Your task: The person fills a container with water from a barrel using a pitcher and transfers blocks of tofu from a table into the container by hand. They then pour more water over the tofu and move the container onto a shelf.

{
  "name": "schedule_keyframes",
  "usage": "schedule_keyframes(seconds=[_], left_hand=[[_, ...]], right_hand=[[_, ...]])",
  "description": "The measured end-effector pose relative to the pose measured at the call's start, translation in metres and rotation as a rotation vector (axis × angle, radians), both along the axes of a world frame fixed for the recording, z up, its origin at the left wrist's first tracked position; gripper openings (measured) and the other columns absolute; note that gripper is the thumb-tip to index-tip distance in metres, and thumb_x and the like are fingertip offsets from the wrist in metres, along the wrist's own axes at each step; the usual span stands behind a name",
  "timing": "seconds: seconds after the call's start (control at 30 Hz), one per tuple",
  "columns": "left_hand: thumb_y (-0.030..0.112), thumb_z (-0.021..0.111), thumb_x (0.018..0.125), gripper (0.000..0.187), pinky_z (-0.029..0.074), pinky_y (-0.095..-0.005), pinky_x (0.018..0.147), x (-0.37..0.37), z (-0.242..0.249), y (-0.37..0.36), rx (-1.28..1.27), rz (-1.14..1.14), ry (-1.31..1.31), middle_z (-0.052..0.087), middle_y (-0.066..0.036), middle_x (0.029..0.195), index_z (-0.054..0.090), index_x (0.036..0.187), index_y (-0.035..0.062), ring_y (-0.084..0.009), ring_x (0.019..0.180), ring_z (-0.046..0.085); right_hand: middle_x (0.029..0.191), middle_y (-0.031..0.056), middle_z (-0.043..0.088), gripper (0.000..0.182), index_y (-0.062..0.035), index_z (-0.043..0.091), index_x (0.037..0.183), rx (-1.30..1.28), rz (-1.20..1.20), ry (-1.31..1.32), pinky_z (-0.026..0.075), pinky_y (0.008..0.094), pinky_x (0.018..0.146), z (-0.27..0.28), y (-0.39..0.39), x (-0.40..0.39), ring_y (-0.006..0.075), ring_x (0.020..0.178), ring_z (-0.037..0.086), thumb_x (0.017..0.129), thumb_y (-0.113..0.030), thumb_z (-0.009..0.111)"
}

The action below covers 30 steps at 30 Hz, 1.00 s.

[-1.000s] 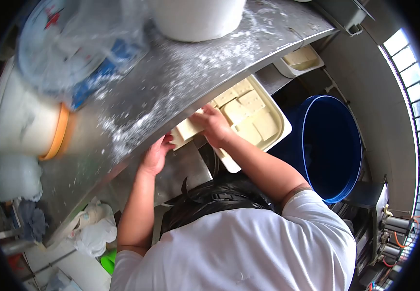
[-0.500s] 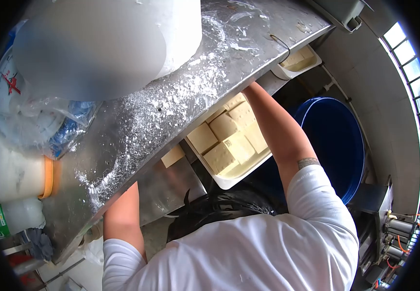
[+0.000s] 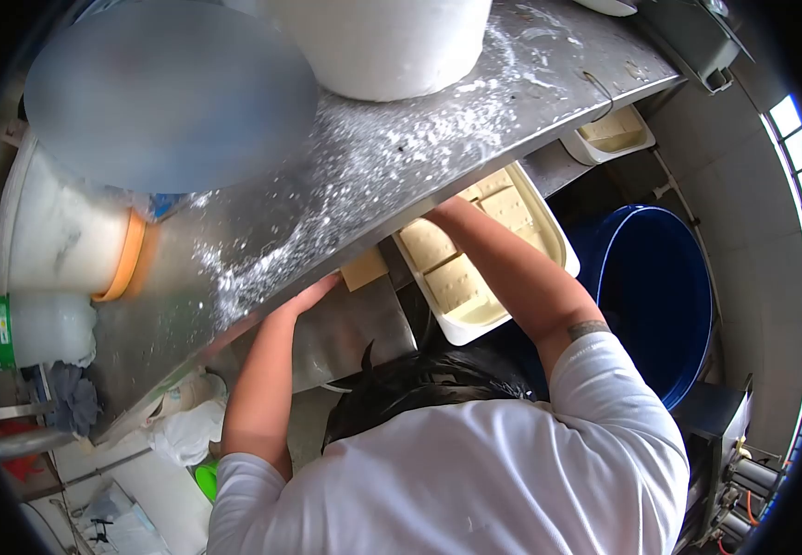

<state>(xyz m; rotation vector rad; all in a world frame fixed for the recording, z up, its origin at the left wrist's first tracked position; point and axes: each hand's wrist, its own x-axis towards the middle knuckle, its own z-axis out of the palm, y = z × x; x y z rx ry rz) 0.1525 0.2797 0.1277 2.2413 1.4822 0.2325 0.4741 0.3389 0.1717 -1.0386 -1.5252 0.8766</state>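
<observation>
My left hand (image 3: 316,293) reaches to the underside of the steel table's front edge, beside a flat tan block (image 3: 364,268) on the lower steel surface. Its fingertips are hidden, so any hold is unclear. Only the wrist end of my right hand (image 3: 444,212) shows; its fingers are out of sight beneath the table edge, above the left part of a white tray (image 3: 464,333). In that tray lie several pale yellow blocks (image 3: 456,280) with small dimples, in cloudy liquid.
The steel table (image 3: 179,268) carries white powder and a large white tub (image 3: 392,55). A second white tray (image 3: 637,145) stands at the upper right. A blue barrel (image 3: 655,296) is right of my right arm. A lidded bucket (image 3: 68,231) stands left.
The view has shifted. My left hand now shows beside the tan block, where only its forearm showed before. My right arm has moved left across the tray, uncovering more blocks on the right.
</observation>
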Motion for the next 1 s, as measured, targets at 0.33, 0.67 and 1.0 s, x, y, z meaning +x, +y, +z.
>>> schedule_keyframes(seconds=[0.33, 0.67, 1.0], left_hand=[[0.021, 0.075, 0.094, 0.047, 0.053, -0.0351, 0.099, -0.036, 0.006, -0.061, -0.79, 0.402, -1.145, 0.069, -0.007, 0.126, 0.061, 0.136, 0.0047, -0.0187, 0.115, 0.066], [0.057, 0.047, 0.109, 0.059, 0.062, -0.0336, 0.084, 0.077, 0.115, -0.078, -0.948, 0.079, -0.987, 0.065, -0.005, 0.126, 0.053, 0.143, 0.0087, -0.0148, 0.112, 0.066], [0.05, 0.062, 0.104, 0.059, 0.058, -0.0354, 0.081, 0.116, 0.055, -0.069, -0.54, 0.005, -0.814, 0.063, -0.013, 0.119, 0.058, 0.133, -0.0003, -0.0187, 0.099, 0.063]], right_hand=[[0.129, 0.0251, 0.066, 0.062, 0.004, 0.055, 0.141, -0.216, 0.188, -0.26, 0.053, 0.0436, 0.1, 0.021, -0.119, -0.104, 0.0374, 0.118, 0.066, 0.092, -0.027, 0.077], [0.125, 0.0153, 0.068, 0.063, 0.0055, 0.055, 0.143, -0.715, 0.055, 0.544, 0.056, 0.0366, 0.094, 0.066, -0.182, -0.044, 0.0233, 0.109, 0.069, 0.091, -0.021, 0.081], [0.122, 0.0134, 0.071, 0.044, 0.0045, 0.058, 0.138, -0.563, -0.591, 0.886, 0.06, 0.0353, 0.09, 0.056, -0.266, 0.061, 0.0212, 0.106, 0.072, 0.1, -0.015, 0.069]])
